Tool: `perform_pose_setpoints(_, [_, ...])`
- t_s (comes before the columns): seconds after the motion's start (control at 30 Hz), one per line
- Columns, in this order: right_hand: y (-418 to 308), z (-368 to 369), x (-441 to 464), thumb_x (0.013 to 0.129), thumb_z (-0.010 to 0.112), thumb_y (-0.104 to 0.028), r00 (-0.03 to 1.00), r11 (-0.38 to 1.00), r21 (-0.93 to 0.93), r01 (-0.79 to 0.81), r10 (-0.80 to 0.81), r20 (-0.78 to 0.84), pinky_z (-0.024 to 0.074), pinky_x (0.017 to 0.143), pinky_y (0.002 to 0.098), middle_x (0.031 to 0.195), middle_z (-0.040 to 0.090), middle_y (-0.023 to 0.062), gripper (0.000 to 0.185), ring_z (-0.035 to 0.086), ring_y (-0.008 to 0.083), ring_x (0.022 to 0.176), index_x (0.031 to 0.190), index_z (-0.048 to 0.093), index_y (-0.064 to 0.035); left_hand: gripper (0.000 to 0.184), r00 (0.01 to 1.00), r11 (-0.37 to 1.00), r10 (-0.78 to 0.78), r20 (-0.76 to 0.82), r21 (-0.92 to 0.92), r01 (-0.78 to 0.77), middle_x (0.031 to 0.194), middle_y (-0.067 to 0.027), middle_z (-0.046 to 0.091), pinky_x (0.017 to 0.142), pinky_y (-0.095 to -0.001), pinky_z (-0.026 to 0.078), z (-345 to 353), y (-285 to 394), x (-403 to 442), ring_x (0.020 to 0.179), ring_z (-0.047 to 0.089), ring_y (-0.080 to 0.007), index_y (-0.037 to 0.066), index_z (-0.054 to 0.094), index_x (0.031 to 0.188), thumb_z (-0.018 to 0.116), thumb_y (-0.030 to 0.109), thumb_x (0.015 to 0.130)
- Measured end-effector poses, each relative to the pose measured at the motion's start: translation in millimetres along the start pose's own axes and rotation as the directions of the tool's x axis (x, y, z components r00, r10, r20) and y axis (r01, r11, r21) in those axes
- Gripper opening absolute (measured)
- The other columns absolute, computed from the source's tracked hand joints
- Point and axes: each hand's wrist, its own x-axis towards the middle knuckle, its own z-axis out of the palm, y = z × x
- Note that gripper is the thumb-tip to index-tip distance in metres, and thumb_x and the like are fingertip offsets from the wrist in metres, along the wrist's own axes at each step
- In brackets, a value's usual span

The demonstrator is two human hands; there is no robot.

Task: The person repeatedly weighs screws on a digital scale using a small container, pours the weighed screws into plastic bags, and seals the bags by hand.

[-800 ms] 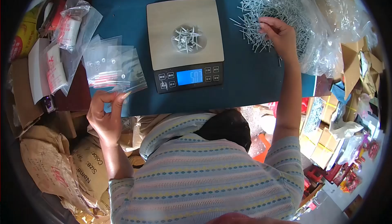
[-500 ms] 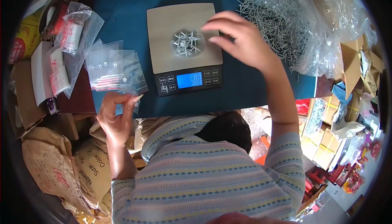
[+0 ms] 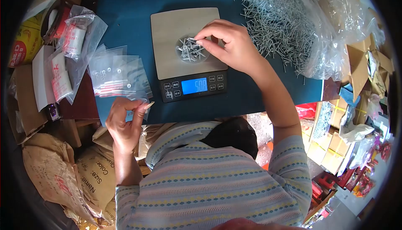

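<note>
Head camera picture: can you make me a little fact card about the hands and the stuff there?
Left hand: pinching a clear bag
Right hand: fingertips at the small heap of screws; grip unclear
Scale: under the small heap, display lit blue
Flat bags: clear, red-striped, left of the scale
Big pile: screws, right of the scale

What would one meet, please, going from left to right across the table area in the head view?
Wrapped white packets with red print → flat clear plastic bags → digital scale → heap of loose metal fasteners.
</note>
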Motion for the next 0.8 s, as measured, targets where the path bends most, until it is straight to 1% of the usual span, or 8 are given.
perform_pose_setpoints(0.3, [24.5,-31.9,-29.9,0.089,0.066,-0.009,0.922,0.893,0.309,-0.326,0.373,-0.105,0.0471,0.064,0.0222,0.087,0.065,0.0008,0.012,0.059,0.0076,0.072,0.099,0.063,-0.0049,0.016,0.992,0.992,-0.053,0.117,-0.109,0.066,0.082,-0.0098,0.065,0.066,-0.0266,0.047,-5.1,9.3,-3.0,0.069,0.058,-0.015,-0.004,0.062,0.087,0.075,0.003,0.08])
perform_pose_setpoints(0.37, [31.8,-53.2,-39.8,0.088,0.066,-0.008,0.898,0.904,0.117,-0.412,0.424,-0.116,0.0486,0.068,0.0241,0.089,0.065,0.0013,0.013,0.061,0.0086,0.077,0.101,0.062,-0.005,0.018,0.984,0.984,-0.035,0.173,-0.165,0.064,0.082,-0.0094,0.065,0.064,-0.0268,0.047,-7.2,12.3,-1.8,0.068,0.058,-0.0146,-0.004,0.063,0.09,0.075,0.003,0.079])
perform_pose_setpoints(0.47, [35.2,-66.3,-52.3,0.087,0.067,-0.01,0.977,0.849,-0.501,-0.165,0.071,-0.201,0.0499,0.07,0.0285,0.092,0.065,0.0039,0.016,0.063,0.0142,0.083,0.102,0.063,-0.0052,0.024,0.955,0.948,0.03,0.296,-0.311,0.067,0.074,-0.0074,0.065,0.06,-0.0279,0.045,-0.2,18.9,-0.3,0.064,0.058,-0.0156,0.0,0.067,0.097,0.077,0.004,0.076])
perform_pose_setpoints(0.57, [-31.5,-50.0,-50.5,0.085,0.068,-0.012,0.936,0.923,0.164,-0.349,0.333,0.118,0.0506,0.072,0.0339,0.094,0.064,0.0074,0.016,0.064,0.0231,0.084,0.099,0.063,-0.0055,0.034,0.895,0.9,0.211,0.393,-0.435,-0.021,0.071,-0.0062,0.065,0.056,-0.0301,0.043,19.3,32.2,4.1,0.058,0.058,-0.0188,0.002,0.068,0.102,0.079,0.005,0.071])
perform_pose_setpoints(0.63, [-50.7,-34.1,-54.0,0.084,0.07,-0.018,0.928,0.899,0.414,-0.146,-0.02,0.371,0.0495,0.069,0.0364,0.088,0.062,0.0093,0.017,0.062,0.0284,0.08,0.094,0.063,-0.0053,0.033,0.846,0.886,0.309,0.435,-0.454,-0.09,0.07,-0.0063,0.063,0.054,-0.0314,0.041,29.8,46.5,8.0,0.055,0.056,-0.0207,0.002,0.068,0.1,0.079,0.004,0.069])
perform_pose_setpoints(0.7, [-63.7,-15.5,-61.2,0.081,0.073,-0.016,0.88,0.817,0.573,-0.057,-0.23,0.416,0.0473,0.062,0.0327,0.081,0.061,0.0073,0.016,0.061,0.0255,0.073,0.083,0.065,-0.0028,0.03,0.886,0.74,0.354,0.3,-0.669,-0.069,0.068,-0.0061,0.06,0.053,-0.0328,0.04,45.5,52.5,1.4,0.054,0.053,-0.0222,0.003,0.068,0.096,0.079,0.003,0.068])
perform_pose_setpoints(0.73, [-69.2,-14.1,-63.6,0.081,0.074,-0.015,0.884,0.796,0.604,-0.047,-0.249,0.396,0.0459,0.059,0.0331,0.078,0.06,0.0073,0.016,0.06,0.0257,0.069,0.081,0.064,-0.0028,0.029,0.904,0.647,0.362,0.227,-0.76,-0.068,0.066,-0.006,0.058,0.052,-0.0335,0.039,49.2,52.8,-0.7,0.054,0.052,-0.023,0.004,0.068,0.093,0.079,0.002,0.067])
perform_pose_setpoints(0.8, [-75.8,-12.4,-66.0,0.08,0.075,-0.014,0.89,0.749,0.662,-0.024,-0.286,0.355,0.043,0.051,0.0339,0.071,0.058,0.0074,0.017,0.058,0.0262,0.061,0.075,0.062,-0.0027,0.025,0.842,0.662,0.459,0.283,-0.741,-0.111,0.065,-0.0049,0.055,0.05,-0.0344,0.038,44.9,51.9,5.5,0.054,0.052,-0.0229,0.004,0.066,0.088,0.078,0.001,0.066])
